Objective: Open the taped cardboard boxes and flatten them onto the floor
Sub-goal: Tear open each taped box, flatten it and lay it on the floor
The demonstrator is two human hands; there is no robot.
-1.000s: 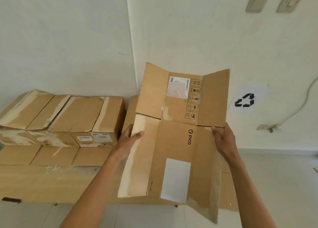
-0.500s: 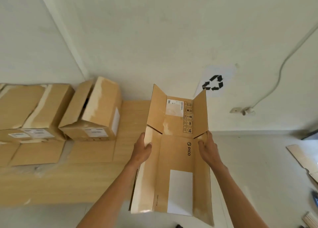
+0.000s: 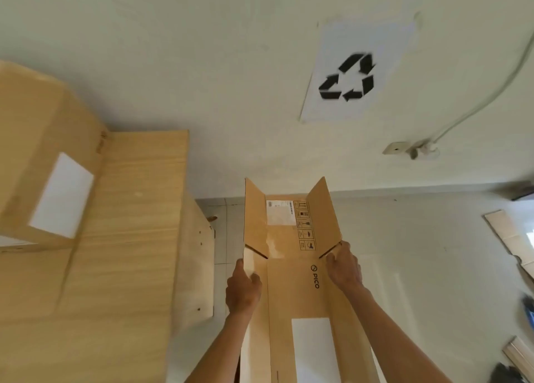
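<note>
Hanging opened out above the floor, the flattened cardboard box is gripped at both long edges: the left hand closed over its left edge, the right hand pinching the right edge where a flap folds up. Its lower end runs out of frame. Left of the box stands a wooden counter carrying a blurred, cut-off closed box. Above it, a recycling sign hangs on the wall.

both arms outstretched, left hand and right hand gripping.
</note>
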